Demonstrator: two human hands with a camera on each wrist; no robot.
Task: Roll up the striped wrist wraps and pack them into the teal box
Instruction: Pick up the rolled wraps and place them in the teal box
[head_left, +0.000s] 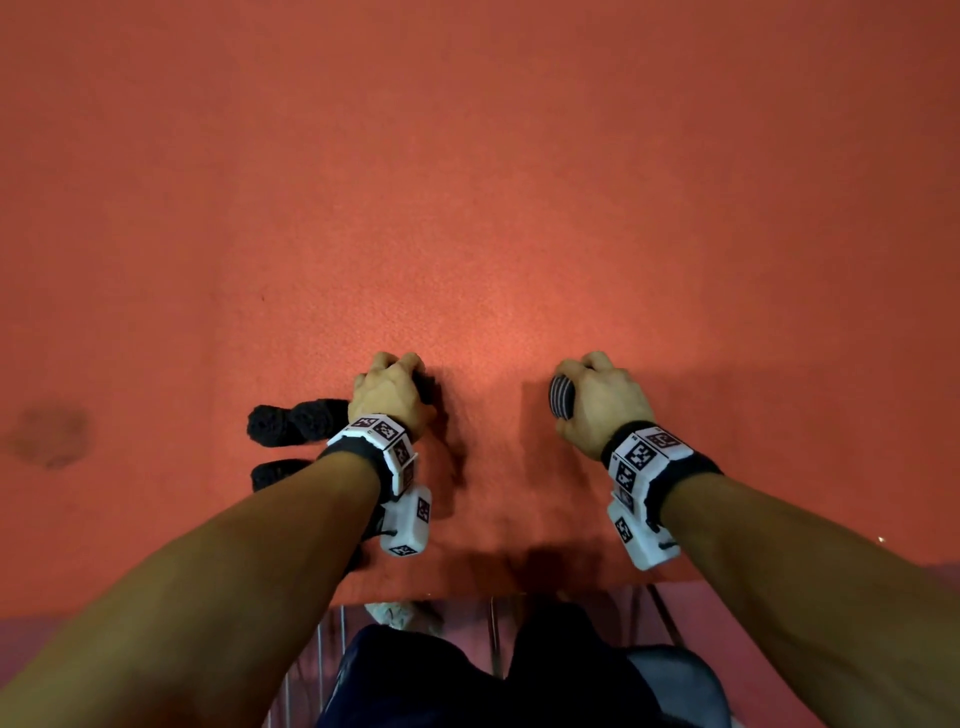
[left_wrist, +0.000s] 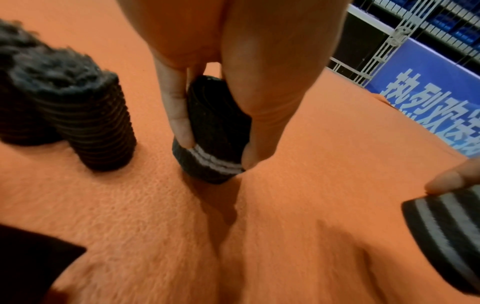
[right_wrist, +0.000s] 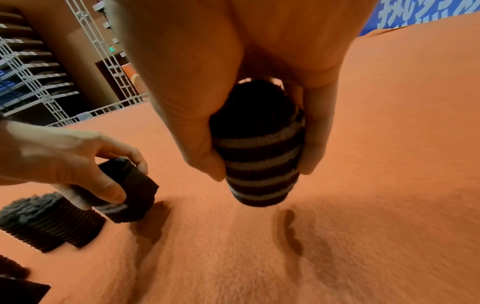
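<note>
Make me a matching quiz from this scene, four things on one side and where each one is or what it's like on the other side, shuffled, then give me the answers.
Things
1. rolled striped wrist wrap
2. dark rolled wrap
3. black ribbed rolls
4. orange felt cover

Places or states
A. lying loose beside the left hand
B. gripped in the right hand
C. spread under everything
D. gripped in the left hand, end on the cloth

Pairs: 1-B, 2-D, 3-A, 4-C

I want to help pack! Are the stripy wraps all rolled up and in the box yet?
Rolled, yes: the left hand grips one rolled wrap and the right hand grips another striped roll over the orange cloth. Packing is left; no teal box shows in any view.
</note>
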